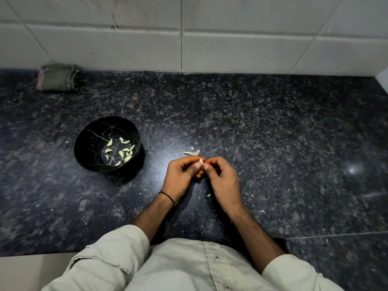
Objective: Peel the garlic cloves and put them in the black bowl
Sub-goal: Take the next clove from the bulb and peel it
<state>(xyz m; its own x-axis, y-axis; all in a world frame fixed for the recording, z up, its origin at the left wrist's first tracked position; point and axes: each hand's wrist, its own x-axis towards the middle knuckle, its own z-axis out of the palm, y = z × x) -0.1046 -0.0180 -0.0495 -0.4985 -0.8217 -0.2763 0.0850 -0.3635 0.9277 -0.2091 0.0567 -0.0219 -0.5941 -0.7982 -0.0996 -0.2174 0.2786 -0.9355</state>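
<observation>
So a small garlic clove (pixel 201 161) is pinched between both hands, right out at the fingertips, and held just above the table (pixel 273 133). The left hand (pixel 182 175) is curled, with thumb and forefinger closed on the clove. The right hand (pixel 222 179) is curled the same way, closed on the clove's other side, so the two sets of fingertips are basically touching. How much skin is off can't be told, since the clove is mostly hidden by the fingers.

The black bowl (pixel 88 143) is sat on the table well off to the left of the left hand, a bit further from the body. About ten peeled cloves (pixel 121 153), pale green-white, are scattered over its bottom.

Just beyond the fingertips a dry stalk scrap (pixel 192 153) is lying on the table, with a couple of white bits beside it. More skin flakes (pixel 208 195) are dotted on the table near the right wrist. A thin black band (pixel 168 197) is worn on the left wrist. Far past the left hand, up against the tiled wall (pixel 231 49), a folded greenish cloth (pixel 57 77) is parked
</observation>
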